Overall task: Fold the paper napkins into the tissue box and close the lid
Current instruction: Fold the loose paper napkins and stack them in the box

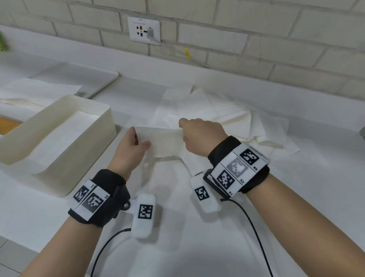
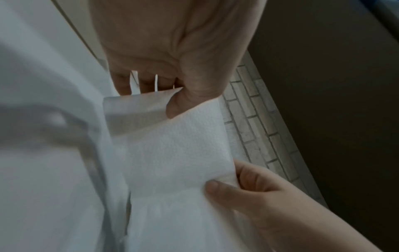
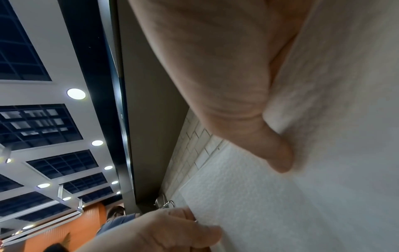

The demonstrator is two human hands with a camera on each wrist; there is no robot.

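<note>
Left hand (image 1: 130, 147), right hand (image 1: 196, 136): each pinches one napkin (image 1: 164, 140) end.
Napkin's long axis runs left-right; box (image 1: 67, 151) lies left, nearer left hand.

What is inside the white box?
Inside the open box lies flat white paper, a napkin that covers the bottom. How many napkins are stacked there, or what lies under the top sheet, is hidden. No lid is on the box.
</note>
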